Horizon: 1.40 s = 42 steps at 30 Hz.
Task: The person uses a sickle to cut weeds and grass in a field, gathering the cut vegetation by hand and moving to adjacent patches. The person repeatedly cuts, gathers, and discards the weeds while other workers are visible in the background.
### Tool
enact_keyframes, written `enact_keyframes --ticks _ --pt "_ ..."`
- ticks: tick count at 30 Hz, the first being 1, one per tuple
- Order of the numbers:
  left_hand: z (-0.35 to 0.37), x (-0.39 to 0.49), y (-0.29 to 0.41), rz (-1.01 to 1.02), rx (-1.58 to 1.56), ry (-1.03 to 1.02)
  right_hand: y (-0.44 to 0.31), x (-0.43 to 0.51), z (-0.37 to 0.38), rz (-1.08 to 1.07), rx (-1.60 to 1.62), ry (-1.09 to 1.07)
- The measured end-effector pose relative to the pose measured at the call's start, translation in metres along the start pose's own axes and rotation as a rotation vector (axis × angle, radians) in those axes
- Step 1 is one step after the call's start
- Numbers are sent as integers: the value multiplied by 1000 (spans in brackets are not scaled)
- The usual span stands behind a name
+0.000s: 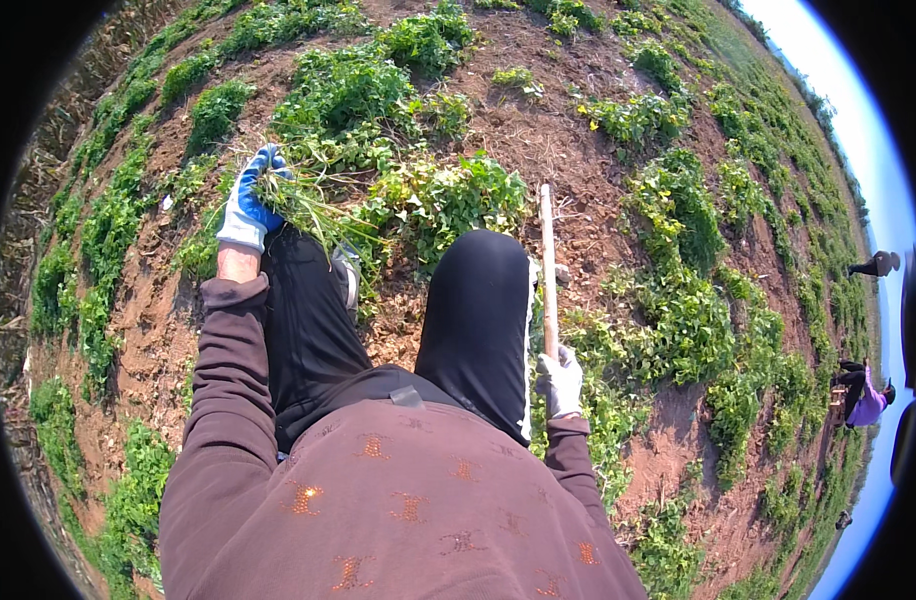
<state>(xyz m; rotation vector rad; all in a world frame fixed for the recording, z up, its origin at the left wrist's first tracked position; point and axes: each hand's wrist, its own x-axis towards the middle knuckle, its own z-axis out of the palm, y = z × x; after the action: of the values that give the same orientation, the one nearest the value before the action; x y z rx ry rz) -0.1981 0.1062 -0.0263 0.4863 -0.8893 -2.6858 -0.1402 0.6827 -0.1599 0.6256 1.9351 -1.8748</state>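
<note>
My left hand (254, 196), in a white knit glove with a blue coated palm, is closed around a bunch of pulled grass (308, 201). Its long blades hang out to the right, above my left knee. In a white glove, my right hand (561, 384) grips the lower end of a pale wooden handle (549, 262) beside my right leg. The handle points away from me over the soil; no tool head can be made out at its far end. Between and beyond my knees grows a leafy green vine plant (450, 196), some leaves yellowing.
Rows of low vine plants (683, 330) run across reddish-brown soil (503, 127). Dry stalks (42, 195) line the far left. At the right, a person in a purple top (867, 397) sits low, and another person (876, 263) is farther off.
</note>
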Motion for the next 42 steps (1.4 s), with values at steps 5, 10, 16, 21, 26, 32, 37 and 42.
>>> enact_keyframes --ticks 5,10,16,21,26,32,37,42 --pt "-11 -1 6 59 26 -4 -13 -31 5 28 79 28" --pt "-19 -6 12 51 -45 -28 -20 -36 13 -28 81 68" --pt "-22 -20 22 67 -78 22 -13 -32 9 9 4 167" --pt "-24 -24 21 94 -35 -14 -22 -30 1 -36 -59 164" --pt "-21 -19 17 69 -1 -32 -40 -17 1 -138 -122 174" --pt "-14 -13 11 12 74 -32 -82 37 15 -272 -77 211" --pt "-14 -8 10 5 97 -14 -90 106 41 -277 22 155" --pt "-11 -2 8 -4 100 69 -18 134 57 -196 -469 247"
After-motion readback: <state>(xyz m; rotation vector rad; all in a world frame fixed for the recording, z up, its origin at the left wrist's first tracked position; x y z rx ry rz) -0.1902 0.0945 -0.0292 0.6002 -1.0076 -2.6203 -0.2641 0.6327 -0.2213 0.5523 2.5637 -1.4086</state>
